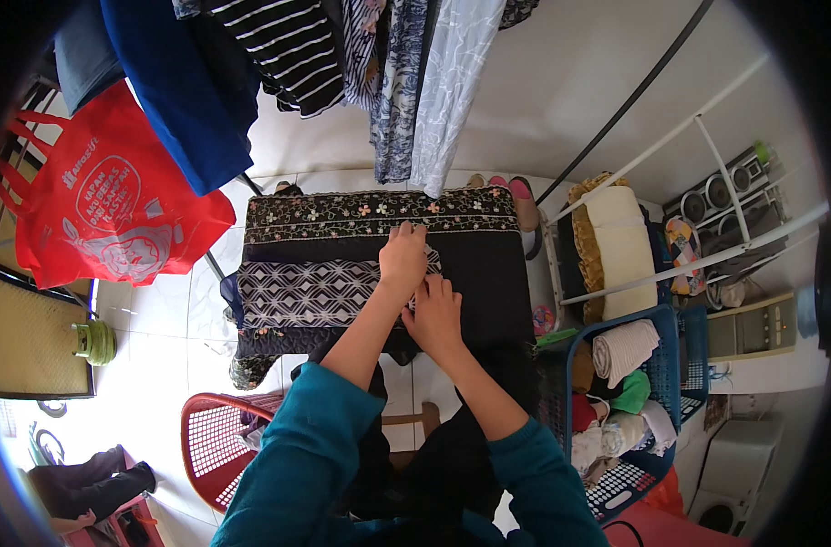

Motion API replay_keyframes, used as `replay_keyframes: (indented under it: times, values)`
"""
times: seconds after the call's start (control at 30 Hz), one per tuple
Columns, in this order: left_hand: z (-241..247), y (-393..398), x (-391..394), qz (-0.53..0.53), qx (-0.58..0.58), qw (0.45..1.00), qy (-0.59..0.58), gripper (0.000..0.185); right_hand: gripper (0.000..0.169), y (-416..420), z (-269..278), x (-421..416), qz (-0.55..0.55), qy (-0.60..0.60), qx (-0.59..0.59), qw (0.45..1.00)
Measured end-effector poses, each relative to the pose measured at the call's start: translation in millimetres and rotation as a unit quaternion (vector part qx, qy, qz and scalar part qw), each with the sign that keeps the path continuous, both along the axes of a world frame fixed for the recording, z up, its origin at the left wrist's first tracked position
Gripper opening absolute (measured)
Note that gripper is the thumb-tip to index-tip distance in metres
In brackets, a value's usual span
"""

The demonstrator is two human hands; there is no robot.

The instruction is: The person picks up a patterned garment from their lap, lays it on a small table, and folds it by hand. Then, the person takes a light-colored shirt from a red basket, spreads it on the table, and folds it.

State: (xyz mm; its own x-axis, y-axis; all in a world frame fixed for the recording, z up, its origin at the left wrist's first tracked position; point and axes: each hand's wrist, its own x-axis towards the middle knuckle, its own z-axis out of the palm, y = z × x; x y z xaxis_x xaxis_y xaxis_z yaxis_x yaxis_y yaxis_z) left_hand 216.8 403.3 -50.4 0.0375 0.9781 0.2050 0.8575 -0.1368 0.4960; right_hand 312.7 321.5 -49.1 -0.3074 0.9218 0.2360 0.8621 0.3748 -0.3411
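Observation:
A folded cloth with a black-and-white diamond pattern [306, 294] lies flat across a low surface covered by a black cloth [490, 287]. An embroidered floral border [319, 219] runs along the far side of the black cloth. My left hand [403, 256] rests on the right end of the patterned cloth with its fingers bent. Just below and to the right, my right hand [437, 314] touches the same end, its fingertips near the cloth's edge. Both hands partly hide that end, and whether either one grips the fabric cannot be made out.
Garments [395, 89] hang overhead beyond the surface. A red bag [121, 205] hangs at left. A red plastic basket [217, 437] stands at lower left, a blue basket [668, 369] with rolled clothes at right. A white metal frame [661, 273] stands behind it. A person's legs [94, 478] show at lower left.

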Motion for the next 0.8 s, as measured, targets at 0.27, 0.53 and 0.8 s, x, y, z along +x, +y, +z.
replay_keyframes:
  times: [0.27, 0.53, 0.8]
  values:
    - [-30.8, 7.4, -28.7, -0.181, -0.106, 0.977, -0.033, 0.035, 0.055, 34.7, -17.7, 30.9, 0.051, 0.304, -0.37, 0.877]
    - [-3.8, -0.5, -28.9, 0.001, -0.288, 0.956, 0.053, 0.034, 0.093, 24.3, -38.4, 10.3, -0.035, 0.245, -0.171, 0.954]
    - [3.7, -6.6, -41.6, -0.092, -0.465, 0.868, 0.15, 0.06, 0.096, 32.7, -29.2, 15.3, -0.079, 0.217, -0.262, 0.937]
